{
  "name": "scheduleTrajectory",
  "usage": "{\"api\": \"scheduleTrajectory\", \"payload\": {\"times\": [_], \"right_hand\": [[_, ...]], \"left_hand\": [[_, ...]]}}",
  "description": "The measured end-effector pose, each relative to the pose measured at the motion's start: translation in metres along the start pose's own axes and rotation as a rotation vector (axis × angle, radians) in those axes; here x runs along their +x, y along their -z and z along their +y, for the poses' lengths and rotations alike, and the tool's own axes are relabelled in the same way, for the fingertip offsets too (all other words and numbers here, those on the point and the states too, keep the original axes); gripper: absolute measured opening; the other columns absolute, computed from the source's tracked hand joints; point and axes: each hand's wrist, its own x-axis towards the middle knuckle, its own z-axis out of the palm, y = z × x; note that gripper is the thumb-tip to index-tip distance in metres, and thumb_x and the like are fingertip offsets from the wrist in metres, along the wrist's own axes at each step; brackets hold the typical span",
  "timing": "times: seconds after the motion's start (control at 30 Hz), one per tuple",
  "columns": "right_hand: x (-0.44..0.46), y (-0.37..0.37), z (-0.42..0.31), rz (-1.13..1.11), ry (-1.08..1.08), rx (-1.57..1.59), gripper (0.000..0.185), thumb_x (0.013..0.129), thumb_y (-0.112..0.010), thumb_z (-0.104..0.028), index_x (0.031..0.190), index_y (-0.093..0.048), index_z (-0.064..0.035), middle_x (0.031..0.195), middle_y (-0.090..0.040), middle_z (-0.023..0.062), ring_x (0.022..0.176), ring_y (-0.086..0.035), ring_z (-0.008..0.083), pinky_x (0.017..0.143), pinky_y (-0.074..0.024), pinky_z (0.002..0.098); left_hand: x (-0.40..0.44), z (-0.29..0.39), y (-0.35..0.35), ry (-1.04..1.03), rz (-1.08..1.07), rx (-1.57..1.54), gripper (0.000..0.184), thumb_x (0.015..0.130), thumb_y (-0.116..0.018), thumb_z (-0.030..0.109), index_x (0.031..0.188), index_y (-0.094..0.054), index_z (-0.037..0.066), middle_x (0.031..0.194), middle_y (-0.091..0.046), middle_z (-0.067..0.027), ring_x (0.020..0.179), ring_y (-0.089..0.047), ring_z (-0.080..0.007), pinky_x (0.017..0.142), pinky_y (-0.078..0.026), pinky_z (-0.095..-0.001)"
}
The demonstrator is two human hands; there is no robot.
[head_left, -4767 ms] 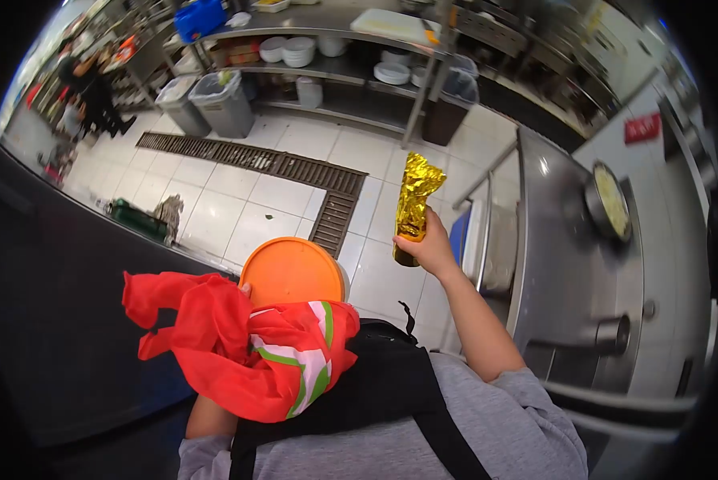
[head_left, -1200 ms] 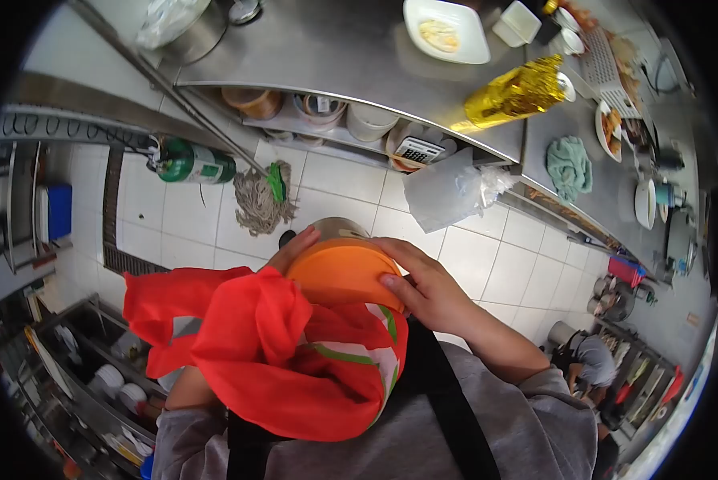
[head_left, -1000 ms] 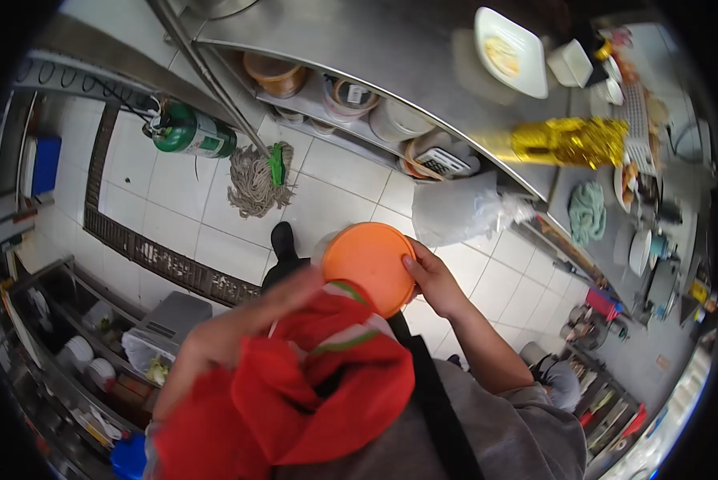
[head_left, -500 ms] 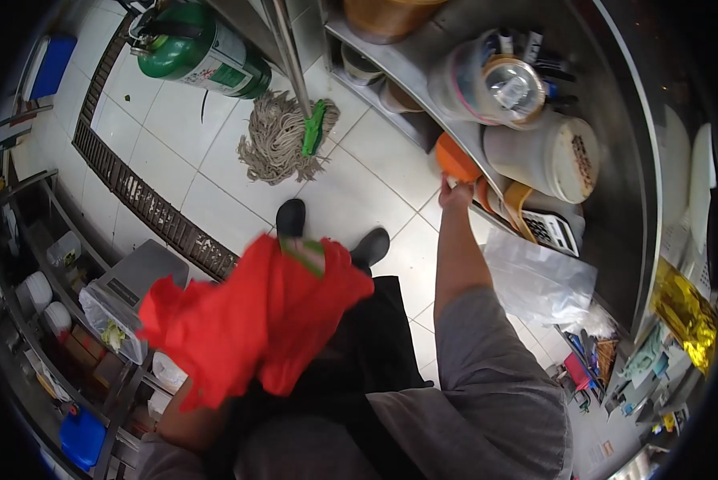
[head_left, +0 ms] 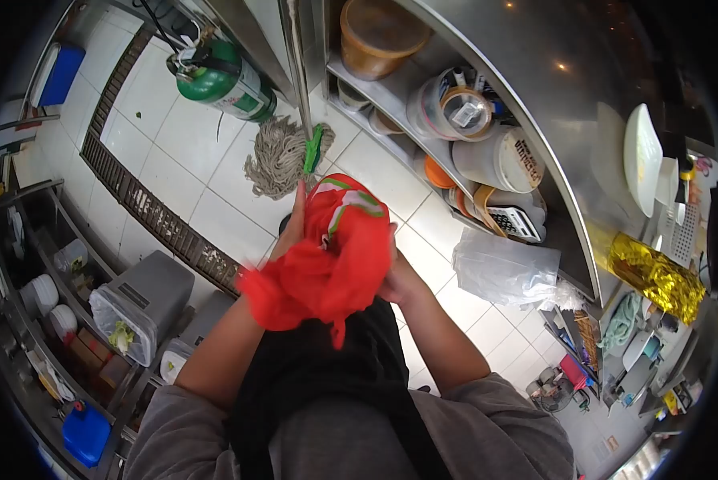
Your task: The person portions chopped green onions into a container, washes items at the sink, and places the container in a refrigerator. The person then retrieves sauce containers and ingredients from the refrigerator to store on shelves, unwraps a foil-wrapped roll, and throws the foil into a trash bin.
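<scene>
A crumpled red cloth [head_left: 335, 264] with green and white bands hangs in front of my body, its lower end blurred by motion. I cannot tell whether it is a bag or a garment. My left hand [head_left: 293, 222] grips its left side, with the fingers partly hidden behind it. On the other side my right hand [head_left: 393, 276] holds the edge, fingers mostly covered by the red folds. Just beyond the cloth is a mop [head_left: 283, 160] with a green clamp, standing on the tiled floor.
To the right, a metal shelf unit [head_left: 407, 128] holds tubs, an orange container [head_left: 438, 171] and a calculator [head_left: 513, 222]. A clear plastic bag [head_left: 505, 264] hangs there. A green cylinder [head_left: 227, 84] and a floor drain [head_left: 167, 220] lie ahead. At left are grey bins [head_left: 155, 292].
My right hand has left the orange container on the shelf and come to the red cloth. The cloth has moved right and away from my body, now between both hands.
</scene>
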Motion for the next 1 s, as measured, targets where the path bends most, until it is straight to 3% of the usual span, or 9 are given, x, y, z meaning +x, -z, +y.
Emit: {"api": "scheduleTrajectory", "payload": {"times": [0.2,0.3,0.33,0.57,0.77,0.83,0.9,0.97,1.0], "right_hand": [[-0.003,-0.07,0.013,0.195,0.302,-0.044,0.053,0.092,-0.063,-0.007,0.14,-0.041,-0.0038,0.135,-0.053,0.0101,0.124,-0.051,0.0197,0.102,-0.0446,0.036],[-0.009,-0.055,-0.003,0.348,0.29,-0.056,0.043,0.091,-0.063,-0.006,0.132,-0.05,-0.0024,0.126,-0.06,0.0078,0.117,-0.056,0.0187,0.099,-0.0453,0.033],[-0.014,-0.057,-0.009,0.293,0.334,-0.009,0.039,0.089,-0.064,-0.004,0.127,-0.055,-0.0016,0.12,-0.063,0.0068,0.114,-0.057,0.0182,0.1,-0.0445,0.0327],[-0.062,-0.066,-0.053,0.081,0.232,-0.444,0.066,0.085,-0.068,-0.005,0.143,-0.037,-0.0015,0.128,-0.059,0.0087,0.118,-0.055,0.0176,0.1,-0.0438,0.0332],[-0.082,-0.072,-0.044,0.182,-0.148,-1.204,0.079,0.078,-0.076,-0.017,0.143,-0.035,-0.0006,0.127,-0.059,0.0153,0.122,-0.054,0.0252,0.104,-0.0408,0.0359],[-0.058,-0.05,-0.014,0.188,0.29,-1.629,0.068,0.078,-0.075,-0.02,0.137,-0.046,-0.0057,0.126,-0.059,0.0145,0.121,-0.054,0.0292,0.103,-0.0416,0.0383],[-0.004,-0.006,0.022,-0.231,0.424,-0.773,0.052,0.074,-0.075,-0.017,0.123,-0.058,-0.0132,0.117,-0.061,0.0103,0.119,-0.054,0.0264,0.106,-0.0365,0.0428],[0.001,-0.058,-0.019,-0.191,0.547,-1.825,0.022,0.083,-0.061,-0.017,0.104,-0.065,-0.0139,0.108,-0.063,0.0034,0.123,-0.052,0.0228,0.111,-0.0277,0.0463],[0.006,-0.068,-0.026,-0.208,0.674,-1.935,0.015,0.08,-0.063,-0.021,0.093,-0.064,-0.0124,0.104,-0.063,-0.0008,0.121,-0.053,0.0238,0.114,-0.022,0.0514]], "left_hand": [[-0.014,0.034,-0.009,-0.487,0.132,1.387,0.109,0.072,-0.076,0.011,0.156,-0.006,0.013,0.142,-0.037,-0.0272,0.118,-0.05,-0.0432,0.095,-0.046,-0.0431],[-0.035,0.09,-0.023,-0.465,0.019,0.962,0.108,0.074,-0.075,0.005,0.155,-0.005,0.01,0.146,-0.035,-0.0249,0.127,-0.046,-0.0362,0.101,-0.043,-0.0415],[-0.035,0.097,-0.02,-0.252,-0.05,0.398,0.105,0.078,-0.075,0.004,0.155,-0.003,0.006,0.151,-0.031,-0.0198,0.135,-0.039,-0.0273,0.108,-0.038,-0.04],[-0.038,0.126,0.031,0.303,-0.029,-0.297,0.078,0.085,-0.068,0.005,0.15,-0.025,0.001,0.137,-0.052,-0.0162,0.118,-0.058,-0.0234,0.101,-0.048,-0.0372],[-0.068,0.133,0.03,0.343,-0.166,-0.394,0.059,0.089,-0.063,0.018,0.14,-0.042,-0.001,0.129,-0.059,-0.0148,0.116,-0.06,-0.024,0.101,-0.047,-0.0371],[-0.08,0.123,0.01,0.495,-0.214,-0.63,0.058,0.089,-0.064,0.019,0.14,-0.043,0.001,0.13,-0.058,-0.0137,0.118,-0.058,-0.0219,0.102,-0.046,-0.0363],[-0.095,0.125,-0.02,0.472,-0.438,-0.374,0.06,0.089,-0.066,0.026,0.14,-0.043,0.003,0.128,-0.058,-0.0124,0.117,-0.057,-0.0195,0.098,-0.046,-0.0336],[-0.096,0.117,-0.025,0.506,-0.856,0.21,0.067,0.088,-0.069,0.026,0.142,-0.039,0.001,0.136,-0.053,-0.0128,0.121,-0.054,-0.0207,0.101,-0.042,-0.0318],[-0.093,0.116,-0.023,0.474,-0.947,0.357,0.068,0.083,-0.074,0.034,0.135,-0.046,0.001,0.129,-0.057,-0.0123,0.117,-0.056,-0.0201,0.097,-0.043,-0.0306]]}}
